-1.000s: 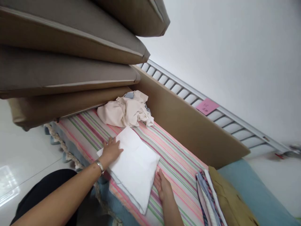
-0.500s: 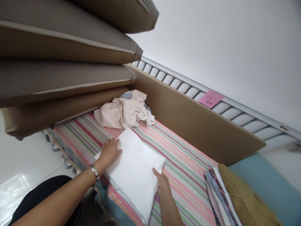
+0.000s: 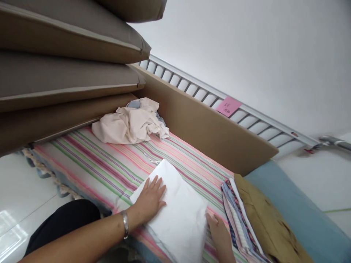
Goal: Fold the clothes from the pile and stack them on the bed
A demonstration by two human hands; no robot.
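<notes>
A folded white cloth (image 3: 181, 215) lies on the striped bed cover (image 3: 109, 160) near the front edge. My left hand (image 3: 150, 199) rests flat on its left part, fingers spread, a metal bangle on the wrist. My right hand (image 3: 218, 232) sits at the cloth's right edge, fingers curled against it, partly cut off by the frame's bottom. A stack of folded cloths (image 3: 246, 223), striped ones under a mustard one, lies just right of that hand.
A crumpled cream cloth pile (image 3: 128, 122) lies at the back of the cover. Stacked brown cushions (image 3: 63, 73) overhang the left. A brown board (image 3: 208, 131) and a white slatted rail (image 3: 246, 120) with a pink note (image 3: 228, 106) stand against the wall. A blue mattress (image 3: 296, 215) shows at right.
The white cloth has slid right along the cover, toward the folded stack, with both hands moving along with it. The view shifted with them.
</notes>
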